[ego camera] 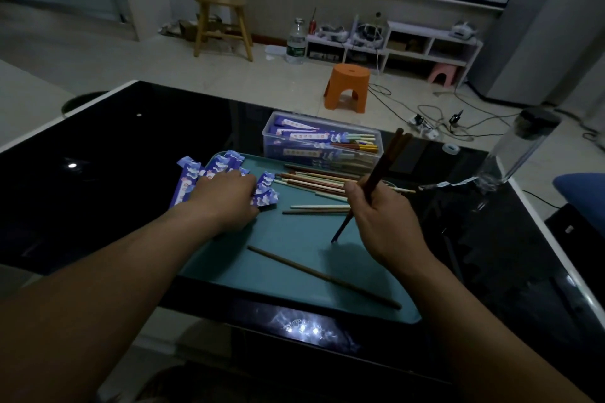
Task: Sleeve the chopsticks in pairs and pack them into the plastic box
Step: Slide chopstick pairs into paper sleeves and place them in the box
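Right hand [379, 216] grips dark chopstick pair [381, 163], tips on teal mat [294, 239]; left hand [226, 196] on sleeves [188, 180], grip unclear.

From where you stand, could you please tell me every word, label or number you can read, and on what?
No text is legible.
Blue-and-white paper sleeves by the left hand: printed marks, too blurred.
Sleeved chopsticks in the clear plastic box: print too small.
Clear plastic bottle on the floor: green label, blurred.
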The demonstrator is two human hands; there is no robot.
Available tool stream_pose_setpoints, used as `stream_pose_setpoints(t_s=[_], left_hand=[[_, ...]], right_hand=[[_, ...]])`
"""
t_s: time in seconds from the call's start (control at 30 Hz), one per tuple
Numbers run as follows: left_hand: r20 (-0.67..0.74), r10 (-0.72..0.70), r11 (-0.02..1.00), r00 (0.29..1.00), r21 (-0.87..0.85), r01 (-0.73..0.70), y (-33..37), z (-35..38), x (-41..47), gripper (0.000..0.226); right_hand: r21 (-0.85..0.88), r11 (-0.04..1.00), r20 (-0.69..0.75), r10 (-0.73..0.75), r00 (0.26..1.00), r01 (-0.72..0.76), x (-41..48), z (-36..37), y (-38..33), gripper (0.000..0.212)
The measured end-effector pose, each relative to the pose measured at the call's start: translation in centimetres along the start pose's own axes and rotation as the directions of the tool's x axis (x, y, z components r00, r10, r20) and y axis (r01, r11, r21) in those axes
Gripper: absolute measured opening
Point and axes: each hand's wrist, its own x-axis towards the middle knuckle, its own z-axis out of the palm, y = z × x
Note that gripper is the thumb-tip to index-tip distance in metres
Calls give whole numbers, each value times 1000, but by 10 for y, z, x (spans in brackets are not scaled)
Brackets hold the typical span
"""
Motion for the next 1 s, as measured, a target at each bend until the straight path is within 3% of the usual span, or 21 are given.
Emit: stream_pose_setpoints(t_s=[0.17,0.27,0.43,0.67,0.77,0.87,0.93,1.0], left_hand=[[-5,7,1000,1000,4,-7,5,2,0,19],[-34,16,1000,999,-11,-17,5,2,1,11],[17,55,997,998,54,-56,10,1,-3,34],[-12,121,990,993,70,-120,18,0,-8,31],[-56,141,979,988,-144,-147,23,-6,-10,28],[-74,144,881,987,-445,-162,34,-10,-11,29],[-68,132,822,989,-550,-148,45,-12,-13,30],[-50,136,759,989,-636,-136,55,-14,-14,27]], right_hand=[[-66,998,67,26,997,-22,-2,1,2,36],[-49,999,23,13,1000,-12,-3,-1,0,39],[-125,992,125,35,992,-19,-3,3,2,40],[-72,995,140,76,987,-66,-2,5,6,44],[-24,995,139,100,985,-98,0,4,10,45],[20,990,142,136,981,-140,3,3,12,40],[39,988,148,141,979,-149,4,4,11,38],[172,962,167,184,969,-213,5,5,8,36]])
